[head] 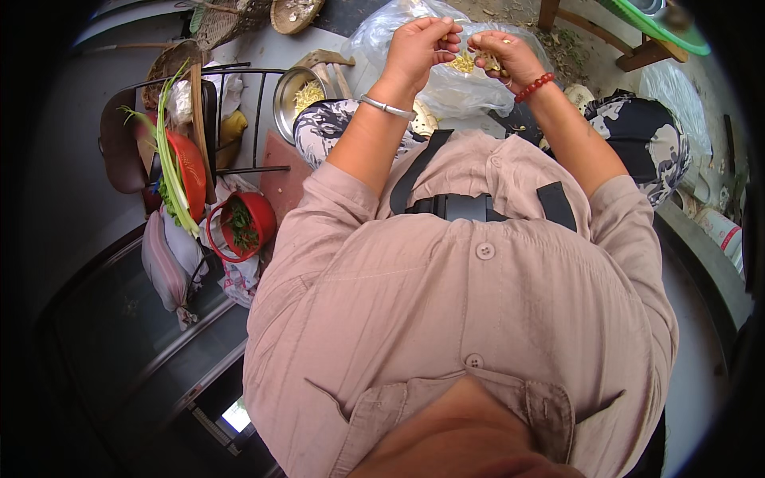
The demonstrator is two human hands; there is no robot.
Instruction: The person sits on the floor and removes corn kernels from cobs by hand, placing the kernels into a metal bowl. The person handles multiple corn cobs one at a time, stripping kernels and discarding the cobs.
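Note:
Above a clear plastic bag with bean sprouts in it, both hands are raised close together. My right hand, with a red bead bracelet at the wrist, is closed around a small bunch of bean sprouts. Its thumb lies over the top of them. My left hand is just left of it, thumb and forefinger pinched together. A small yellow bit of sprout shows at those fingertips. To the left stands a steel bowl with more pale sprouts in it.
A small wooden stool is beside the bowl. Further left, celery stalks lie across an orange-red basin on a chair. A red basket holds green leaves. A green basket rests on a wooden stand at upper right.

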